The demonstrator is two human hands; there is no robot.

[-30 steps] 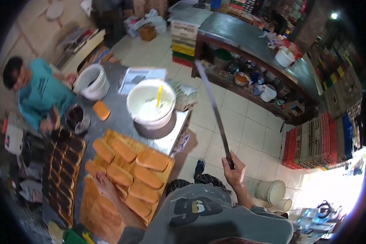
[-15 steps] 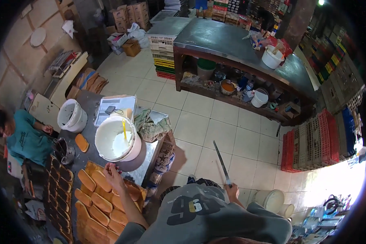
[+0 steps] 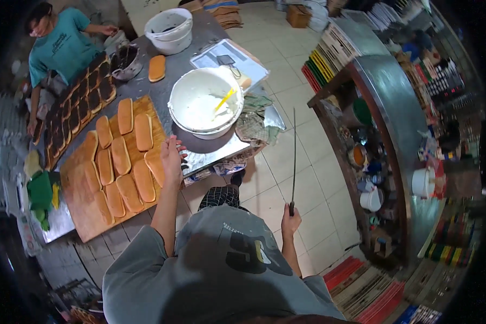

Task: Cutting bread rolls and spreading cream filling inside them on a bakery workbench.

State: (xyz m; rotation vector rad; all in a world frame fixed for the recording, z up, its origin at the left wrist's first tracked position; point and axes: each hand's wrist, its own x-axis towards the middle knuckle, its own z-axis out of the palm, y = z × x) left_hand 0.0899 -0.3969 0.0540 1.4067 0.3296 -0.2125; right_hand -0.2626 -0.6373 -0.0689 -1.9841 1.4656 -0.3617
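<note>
My right hand is closed around the dark handle of a long thin knife, its blade pointing away from me over the floor. My left hand hovers by the table edge, fingers loosely apart with reddish fingertips and no held thing visible. It is between a wooden board of oblong bread rolls and a white bucket. White cream lies inside the bucket, with a yellow-handled tool leaning in it.
Across the table, a person in a teal shirt stands by dark-topped bread pieces. Another white bucket, a tray with papers and a cloth are on the table. A metal-topped workbench stands right; crates are stacked nearby.
My view has turned left toward the table, bringing the whole board of rolls into sight. The knife stays in my right hand, its blade now more upright in view. My left hand remains near the bucket.
</note>
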